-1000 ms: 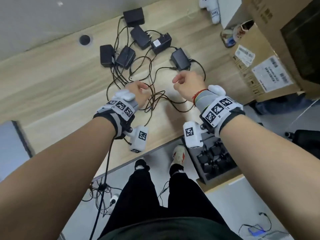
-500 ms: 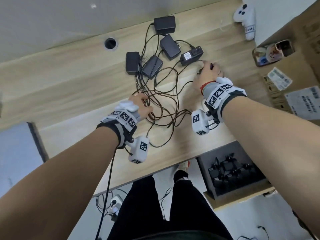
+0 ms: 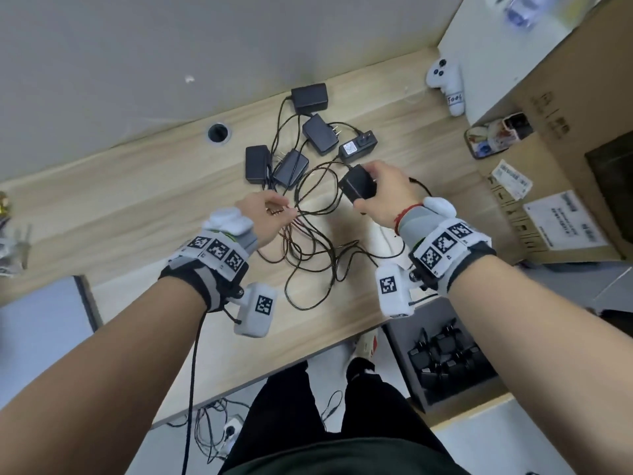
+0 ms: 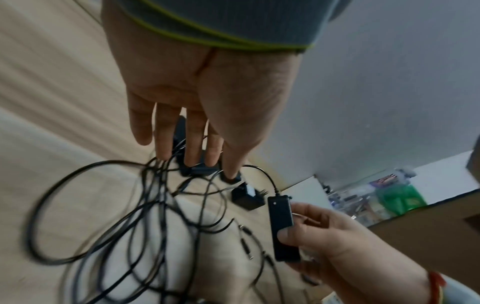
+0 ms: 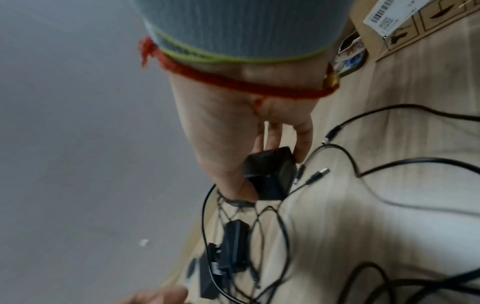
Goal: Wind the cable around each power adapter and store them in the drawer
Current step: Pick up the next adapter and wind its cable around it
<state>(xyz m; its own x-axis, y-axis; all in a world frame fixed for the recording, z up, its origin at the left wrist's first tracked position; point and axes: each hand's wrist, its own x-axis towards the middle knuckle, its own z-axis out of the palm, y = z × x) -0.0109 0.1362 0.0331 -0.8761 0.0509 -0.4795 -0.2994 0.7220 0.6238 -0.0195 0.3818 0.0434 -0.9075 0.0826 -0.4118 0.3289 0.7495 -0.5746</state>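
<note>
My right hand (image 3: 368, 190) grips a black power adapter (image 3: 358, 186) and holds it just above the wooden table (image 3: 137, 214); the right wrist view shows thumb and fingers clamped on the adapter (image 5: 270, 174). Its cable trails into a tangle of black cables (image 3: 318, 241). My left hand (image 3: 279, 209) hovers over that tangle with fingers (image 4: 192, 144) straight and holding nothing. Several more black adapters (image 3: 320, 133) lie at the back of the table. An open drawer (image 3: 399, 358) below the table's front right holds wound adapters.
A large cardboard box (image 3: 565, 186) stands at the right. A white controller (image 3: 445, 84) and a small patterned tin (image 3: 493, 138) lie at the back right. A cable hole (image 3: 218, 132) is at the back left. A power strip (image 3: 233, 426) lies on the floor.
My right hand reached to the far adapter, gripped it and has lifted it toward me. My left hand rose off the cable tangle.
</note>
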